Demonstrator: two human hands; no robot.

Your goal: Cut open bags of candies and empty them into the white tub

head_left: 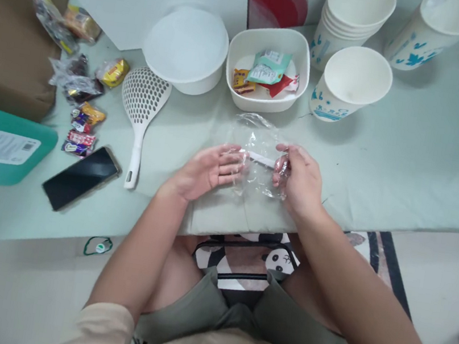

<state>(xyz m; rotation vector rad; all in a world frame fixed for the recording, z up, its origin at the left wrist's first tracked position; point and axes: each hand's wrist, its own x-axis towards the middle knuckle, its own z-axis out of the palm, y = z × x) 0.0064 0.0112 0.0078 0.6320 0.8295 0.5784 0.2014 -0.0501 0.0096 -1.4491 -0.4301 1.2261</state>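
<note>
A clear plastic zip bag (259,147) lies on the pale green table (407,164) right in front of me. My left hand (208,170) rests at its left edge, fingers stretched out against the film. On the bag's right edge my right hand (299,179) is curled, fingertips pinching the plastic near the white seal strip. Just behind the bag stands a white square tub (263,99) holding several snack packets.
A round white lidded bowl (187,45) and a white slotted spoon (142,107) sit at the left of the tub. Paper cups (351,78) stand at the right. Wrapped sweets (83,127), a black phone (81,177), a teal box (0,146) and a cardboard box (6,47) fill the left side.
</note>
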